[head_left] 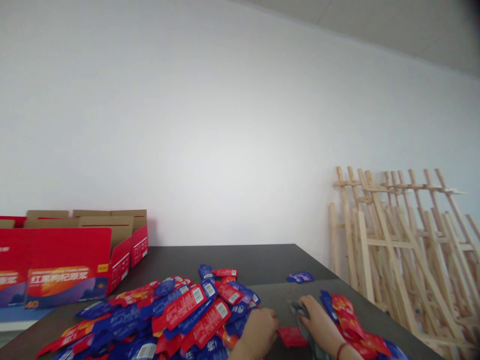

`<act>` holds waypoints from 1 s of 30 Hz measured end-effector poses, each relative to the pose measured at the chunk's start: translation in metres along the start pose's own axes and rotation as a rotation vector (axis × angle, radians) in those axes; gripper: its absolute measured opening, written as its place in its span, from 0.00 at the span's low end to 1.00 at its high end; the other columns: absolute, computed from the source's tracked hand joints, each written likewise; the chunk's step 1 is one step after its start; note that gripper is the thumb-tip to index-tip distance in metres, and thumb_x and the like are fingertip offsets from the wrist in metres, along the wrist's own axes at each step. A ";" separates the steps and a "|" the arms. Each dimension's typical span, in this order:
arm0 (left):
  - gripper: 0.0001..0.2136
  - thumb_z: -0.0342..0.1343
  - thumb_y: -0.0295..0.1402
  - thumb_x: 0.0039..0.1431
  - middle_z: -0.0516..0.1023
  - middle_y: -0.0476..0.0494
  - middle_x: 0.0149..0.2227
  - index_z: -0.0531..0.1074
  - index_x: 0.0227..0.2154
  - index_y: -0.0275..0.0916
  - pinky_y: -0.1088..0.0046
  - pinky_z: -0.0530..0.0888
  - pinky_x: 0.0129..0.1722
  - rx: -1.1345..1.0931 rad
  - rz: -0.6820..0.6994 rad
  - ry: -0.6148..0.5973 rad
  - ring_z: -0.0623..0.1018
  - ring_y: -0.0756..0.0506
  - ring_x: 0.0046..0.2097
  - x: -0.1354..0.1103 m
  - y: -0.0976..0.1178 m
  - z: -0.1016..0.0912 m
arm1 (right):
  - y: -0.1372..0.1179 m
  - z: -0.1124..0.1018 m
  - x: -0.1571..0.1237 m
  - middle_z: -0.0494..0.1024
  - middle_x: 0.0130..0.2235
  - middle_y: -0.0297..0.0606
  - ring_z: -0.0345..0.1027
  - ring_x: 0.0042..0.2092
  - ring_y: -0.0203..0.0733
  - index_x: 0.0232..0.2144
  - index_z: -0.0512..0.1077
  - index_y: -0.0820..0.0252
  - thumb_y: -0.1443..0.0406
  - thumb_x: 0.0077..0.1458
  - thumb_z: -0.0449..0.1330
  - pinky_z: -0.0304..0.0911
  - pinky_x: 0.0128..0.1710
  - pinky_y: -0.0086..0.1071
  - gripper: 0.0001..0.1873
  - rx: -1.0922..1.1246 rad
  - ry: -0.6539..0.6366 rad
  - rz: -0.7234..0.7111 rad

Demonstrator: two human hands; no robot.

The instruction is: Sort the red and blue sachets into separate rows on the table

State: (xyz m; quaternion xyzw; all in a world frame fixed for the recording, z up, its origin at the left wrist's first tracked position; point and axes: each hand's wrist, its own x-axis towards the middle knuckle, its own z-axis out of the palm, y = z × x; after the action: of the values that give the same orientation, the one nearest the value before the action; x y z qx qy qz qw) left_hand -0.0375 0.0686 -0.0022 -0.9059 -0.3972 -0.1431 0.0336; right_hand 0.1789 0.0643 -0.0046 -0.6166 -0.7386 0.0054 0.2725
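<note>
At the bottom of the frame, right of centre, the right hand (317,320) closes around a dark grey object (304,327), a red band (340,351) at its wrist. To its left, the left hand (259,329) has its fingers curled in near the edge of a red packet (291,338); whether it grips anything I cannot tell. That packet lies flat between the two hands. A large heap of red and blue packets (198,320) fills the lower left and centre, and a smaller group (348,320) lies at lower right. Farther up the dark table (232,255) rests one blue packet (300,277). Open red boxes (69,260) stand at left; wooden frames (390,245) lean at right against a white wall (232,125).
</note>
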 end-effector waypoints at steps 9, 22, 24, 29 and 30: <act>0.07 0.53 0.31 0.55 0.77 0.40 0.31 0.75 0.27 0.36 0.70 0.71 0.35 0.168 0.100 -0.044 0.77 0.42 0.36 -0.004 0.002 0.003 | -0.045 0.044 -0.025 0.73 0.45 0.42 0.63 0.50 0.49 0.41 0.70 0.58 0.73 0.48 0.50 0.56 0.48 0.38 0.18 -0.219 -0.080 -0.094; 0.06 0.48 0.30 0.58 0.77 0.47 0.36 0.70 0.33 0.42 0.74 0.67 0.38 -0.106 -0.192 0.157 0.75 0.47 0.39 -0.019 -0.019 -0.068 | 0.007 0.034 -0.020 0.75 0.42 0.40 0.67 0.46 0.45 0.39 0.71 0.59 0.72 0.51 0.50 0.58 0.44 0.33 0.14 -0.199 0.005 0.087; 0.05 0.47 0.31 0.59 0.77 0.47 0.36 0.69 0.34 0.42 0.74 0.66 0.38 -0.114 -0.319 0.187 0.75 0.47 0.39 -0.029 -0.041 -0.094 | 0.004 0.034 -0.021 0.75 0.42 0.40 0.67 0.46 0.45 0.39 0.71 0.59 0.72 0.51 0.50 0.58 0.44 0.33 0.14 -0.208 0.019 0.084; 0.05 0.46 0.26 0.57 0.77 0.48 0.35 0.66 0.33 0.41 0.75 0.65 0.37 -0.059 -0.629 0.215 0.75 0.48 0.39 -0.060 -0.102 -0.139 | -0.005 0.031 -0.023 0.75 0.42 0.41 0.67 0.46 0.47 0.40 0.70 0.59 0.72 0.51 0.50 0.59 0.43 0.34 0.15 -0.213 0.019 0.089; 0.06 0.45 0.27 0.57 0.76 0.47 0.35 0.65 0.35 0.41 0.75 0.65 0.36 -0.031 -0.671 0.215 0.75 0.48 0.39 -0.066 -0.112 -0.143 | -0.006 0.030 -0.023 0.75 0.42 0.41 0.66 0.47 0.47 0.40 0.70 0.59 0.72 0.51 0.50 0.59 0.44 0.35 0.15 -0.212 0.022 0.089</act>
State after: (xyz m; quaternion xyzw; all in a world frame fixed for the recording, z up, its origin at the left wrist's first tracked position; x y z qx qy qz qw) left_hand -0.1949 0.0735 0.1103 -0.7051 -0.6646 -0.2468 0.0127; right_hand 0.1627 0.0516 -0.0372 -0.6741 -0.7039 -0.0672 0.2133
